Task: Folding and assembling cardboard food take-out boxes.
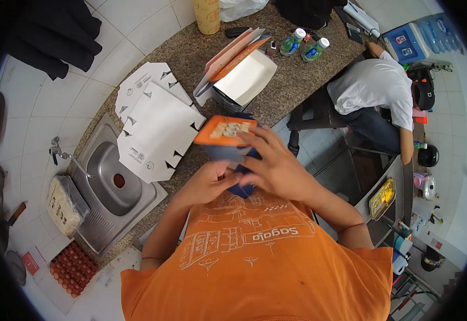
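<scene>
In the head view, the orange-and-blue carton (225,130) is in front of the person's chest, between the 2 hands. The right hand (276,163) grips it, with fingers spread over the orange panel. The left hand (215,181) is curled at the blue part; I cannot tell if it pinches. The step seems to be folding 1 carton into shape; the next move probably calls for steady holding while the flaps are pressed in. Motion blur softens the fingers, and the hands hide the carton's lower side.
</scene>
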Demonstrator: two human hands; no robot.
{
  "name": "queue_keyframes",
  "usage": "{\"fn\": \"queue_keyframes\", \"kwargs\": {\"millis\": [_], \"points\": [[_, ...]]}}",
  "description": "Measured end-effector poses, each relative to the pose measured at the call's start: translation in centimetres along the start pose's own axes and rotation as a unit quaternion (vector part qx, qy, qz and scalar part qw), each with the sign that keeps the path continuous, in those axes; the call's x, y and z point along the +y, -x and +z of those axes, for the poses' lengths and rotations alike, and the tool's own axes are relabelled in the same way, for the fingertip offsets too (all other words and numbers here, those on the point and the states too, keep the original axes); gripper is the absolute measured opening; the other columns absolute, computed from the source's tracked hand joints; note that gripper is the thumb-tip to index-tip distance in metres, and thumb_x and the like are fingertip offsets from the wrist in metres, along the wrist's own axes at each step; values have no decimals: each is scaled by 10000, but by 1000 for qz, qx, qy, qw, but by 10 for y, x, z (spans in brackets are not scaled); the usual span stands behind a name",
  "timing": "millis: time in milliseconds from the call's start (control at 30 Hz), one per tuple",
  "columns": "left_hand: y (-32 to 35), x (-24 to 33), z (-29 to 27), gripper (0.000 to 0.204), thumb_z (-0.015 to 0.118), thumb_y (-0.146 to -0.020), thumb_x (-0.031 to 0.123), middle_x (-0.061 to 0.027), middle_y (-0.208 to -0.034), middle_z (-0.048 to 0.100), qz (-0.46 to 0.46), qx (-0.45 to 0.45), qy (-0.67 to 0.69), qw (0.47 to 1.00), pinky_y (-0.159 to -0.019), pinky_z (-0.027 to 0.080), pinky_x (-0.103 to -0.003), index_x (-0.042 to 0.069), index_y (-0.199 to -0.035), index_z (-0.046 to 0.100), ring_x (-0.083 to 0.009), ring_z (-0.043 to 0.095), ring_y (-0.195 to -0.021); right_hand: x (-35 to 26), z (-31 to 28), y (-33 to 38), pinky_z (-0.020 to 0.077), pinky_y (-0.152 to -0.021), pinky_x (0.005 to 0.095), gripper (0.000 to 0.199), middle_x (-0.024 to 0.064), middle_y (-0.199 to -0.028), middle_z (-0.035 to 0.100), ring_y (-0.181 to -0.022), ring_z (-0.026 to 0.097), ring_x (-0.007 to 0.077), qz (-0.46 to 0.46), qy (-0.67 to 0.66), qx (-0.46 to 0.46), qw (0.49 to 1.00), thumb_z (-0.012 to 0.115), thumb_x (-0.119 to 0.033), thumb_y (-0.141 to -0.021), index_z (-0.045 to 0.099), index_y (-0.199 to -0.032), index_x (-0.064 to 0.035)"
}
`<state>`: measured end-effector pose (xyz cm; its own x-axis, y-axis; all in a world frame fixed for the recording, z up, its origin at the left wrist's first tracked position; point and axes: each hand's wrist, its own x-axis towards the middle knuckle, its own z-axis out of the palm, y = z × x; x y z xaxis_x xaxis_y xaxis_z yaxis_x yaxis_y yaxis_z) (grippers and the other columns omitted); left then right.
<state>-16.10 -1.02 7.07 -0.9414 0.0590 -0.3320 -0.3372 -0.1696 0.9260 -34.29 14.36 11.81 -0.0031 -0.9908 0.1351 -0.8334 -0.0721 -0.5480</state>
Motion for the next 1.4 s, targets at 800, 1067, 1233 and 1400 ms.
{"fn": "queue_keyframes", "kwargs": {"millis": [800,1067,1233,1400], "points": [[-98,-17,15,782,866,-792,423,-211,-1531,355,503,202,-312,780,-1155,364,-563,139,-1357,406,-459,361,-1438,-16,12,18,540,-893,436,404,186,-1099,719,-1009,696,364,107,76,276,952,842,-239,-868,691,-1150,8],[-122,-79,-87,370,711,-884,241,-186,-1424,511,240,354,-595,680,-1084,423,-539,80,-1206,627,-380,512,-1306,53,-7,-87,530,-696,541,263,220,-763,687,-760,686,430,86,90,-24,992,674,-305,-929,696,-954,-44],[-136,-104,-103,209,632,-911,119,-100,-1177,574,303,324,-582,682,-984,478,-461,82,-1110,683,-314,524,-1185,132,44,-142,530,-677,517,268,216,-743,682,-748,678,435,70,129,-45,988,704,-296,-911,706,-935,-30],[-141,-103,-103,220,669,-897,89,-94,-1145,568,354,328,-576,660,-992,486,-416,105,-1114,692,-306,507,-1166,126,54,-151,580,-702,468,298,187,-800,728,-800,732,381,140,219,-124,958,706,-323,-890,714,-963,-35]]}}
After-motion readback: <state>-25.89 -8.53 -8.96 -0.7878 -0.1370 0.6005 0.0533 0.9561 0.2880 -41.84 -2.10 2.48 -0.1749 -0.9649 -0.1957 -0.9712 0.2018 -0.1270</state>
